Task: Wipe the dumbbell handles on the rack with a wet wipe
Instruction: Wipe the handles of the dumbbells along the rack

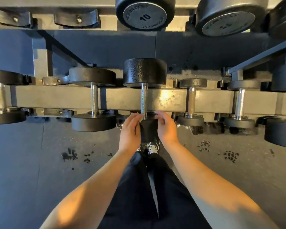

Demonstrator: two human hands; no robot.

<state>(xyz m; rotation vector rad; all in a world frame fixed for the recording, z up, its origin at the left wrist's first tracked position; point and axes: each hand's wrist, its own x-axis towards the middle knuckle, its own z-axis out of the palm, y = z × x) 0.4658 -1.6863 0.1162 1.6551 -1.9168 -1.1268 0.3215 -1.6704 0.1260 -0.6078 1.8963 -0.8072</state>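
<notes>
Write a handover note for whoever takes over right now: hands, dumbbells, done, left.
Left hand and right hand grip the near black rubber head of the middle black dumbbell with the knurled steel handle, on the grey steel rack.
No wet wipe is visible in either hand.
Done: cannot tell whether any handle is wiped.
Left: find the wipe, then wipe this handle and its neighbours.

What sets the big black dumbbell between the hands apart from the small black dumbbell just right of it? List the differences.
The big black dumbbell has thick, wide heads; the small black dumbbell has thin, narrow ones. The big one's steel handle looks knurled, the small one's smoother and shinier. Both hands, left hand and right hand, cup the big one's near head; nothing touches the small one. Both lie across the grey rack rail.
</notes>
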